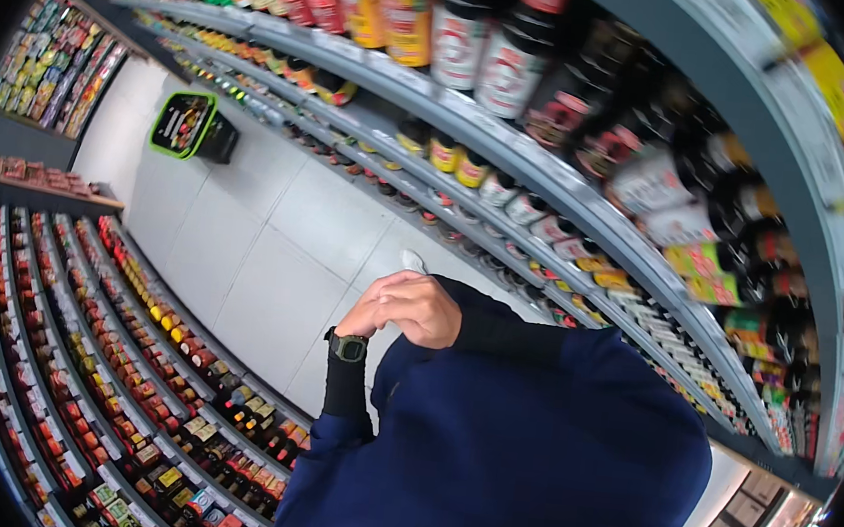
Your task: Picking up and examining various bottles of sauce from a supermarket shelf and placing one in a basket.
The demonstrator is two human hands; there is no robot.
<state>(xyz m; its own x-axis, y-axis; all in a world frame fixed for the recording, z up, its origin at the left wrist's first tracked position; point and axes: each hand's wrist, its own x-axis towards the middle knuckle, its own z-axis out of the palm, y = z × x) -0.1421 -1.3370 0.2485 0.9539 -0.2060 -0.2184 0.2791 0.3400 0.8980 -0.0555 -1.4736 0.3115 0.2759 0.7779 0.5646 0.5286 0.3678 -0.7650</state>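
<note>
My left hand (363,311), with a dark digital watch (349,347) on its wrist, meets my right hand (425,310) in front of my body. The two hands are clasped, fingers folded over each other, and no object shows between them. Part of the palms is hidden. Dark cuffs and navy sleeves cover both arms. Just beyond the hands, the tip of a white shoe (413,260) stands on the tiled floor (271,265).
Shelves of sauce bottles (460,41) run along the upper right. Lower shelves with jars and boxes (170,478) curve along the left. A black basket or bin with a green rim (212,125) stands on the floor farther off. Packets (38,173) lie on a low display at left.
</note>
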